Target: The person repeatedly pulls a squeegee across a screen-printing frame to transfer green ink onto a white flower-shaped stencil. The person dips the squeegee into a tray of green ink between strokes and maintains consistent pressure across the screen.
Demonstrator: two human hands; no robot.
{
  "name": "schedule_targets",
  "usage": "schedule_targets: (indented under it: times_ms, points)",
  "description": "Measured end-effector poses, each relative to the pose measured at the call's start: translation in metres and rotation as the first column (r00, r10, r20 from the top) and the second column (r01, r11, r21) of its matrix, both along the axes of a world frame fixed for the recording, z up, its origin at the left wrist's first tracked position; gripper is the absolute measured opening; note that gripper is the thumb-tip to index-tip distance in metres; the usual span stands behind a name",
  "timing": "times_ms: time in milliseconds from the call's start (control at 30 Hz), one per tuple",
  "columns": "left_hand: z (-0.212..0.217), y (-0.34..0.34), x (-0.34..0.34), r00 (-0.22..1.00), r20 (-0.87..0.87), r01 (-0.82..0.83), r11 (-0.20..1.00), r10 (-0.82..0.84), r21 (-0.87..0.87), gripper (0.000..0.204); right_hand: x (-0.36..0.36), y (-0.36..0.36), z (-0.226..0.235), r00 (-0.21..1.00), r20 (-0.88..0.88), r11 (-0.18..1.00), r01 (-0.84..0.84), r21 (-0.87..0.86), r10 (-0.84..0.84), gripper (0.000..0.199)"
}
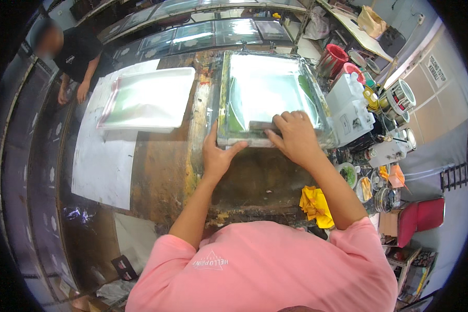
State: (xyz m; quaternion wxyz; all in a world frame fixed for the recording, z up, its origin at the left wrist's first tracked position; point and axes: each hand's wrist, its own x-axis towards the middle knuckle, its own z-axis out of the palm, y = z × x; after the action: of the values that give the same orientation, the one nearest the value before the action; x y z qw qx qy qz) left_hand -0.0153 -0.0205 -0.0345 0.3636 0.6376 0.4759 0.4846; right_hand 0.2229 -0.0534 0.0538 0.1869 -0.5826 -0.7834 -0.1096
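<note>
While the framed screen [270, 78] lies on the far middle of the workbench [161, 166], the left hand [218, 156] is spread at its near left corner, thumb along the near rim and fingers up the left side; I cannot tell whether it is clamping the frame or only bracing it. The right hand [299, 138] is closed around a short dark bar [261, 125], fingers curled over the far side and thumb on the near one, by the frame's near edge. The frame itself looks stiff and is probably light enough for two hands, though its width would make it awkward in one. The glossy pale face inside it looks taut and is likely the fragile part, so a poke or a hard corner could harm it; the green patches along its sides may be wet and slippery. The outer rim is therefore the sensible hold, best taken at opposite sides, with fingers kept off the face. The bar seems rigid and small, suited to a full grip along its length, though residue could make it slide. To the left, a pale shallow panel [148, 99] lies partly over a white sheet [101, 171]; just right of the frame stand white jugs [348, 99].
</note>
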Motion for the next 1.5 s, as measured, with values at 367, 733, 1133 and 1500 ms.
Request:
schedule_targets:
  times_ms: [367, 733, 1133, 1500]
  points:
    - [0.005, 0.015, -0.004, 0.659, -0.752, 0.076, 0.993, 0.016, 0.088, 0.121, 0.02, 0.092, 0.109, 1.0, -0.014, 0.905, 0.012, 0.424, -0.007, 0.046]
    - [-0.011, 0.017, 0.022, 0.507, -0.862, 0.025, 0.999, 0.019, 0.037, 0.113, 0.029, 0.131, 0.153, 0.997, -0.054, 0.929, 0.076, 0.362, -0.06, 0.061]
    - [-0.003, 0.009, 0.024, 0.695, -0.719, 0.069, 0.995, 0.0, 0.066, 0.1, 0.029, 0.131, 0.157, 0.995, -0.072, 0.952, 0.087, 0.292, -0.069, 0.069]
    - [0.054, 0.062, -0.027, 0.943, -0.222, -0.222, 0.964, 0.25, 0.144, 0.053, 0.028, 0.125, 0.152, 0.998, -0.025, 0.954, 0.066, 0.292, -0.062, 0.072]
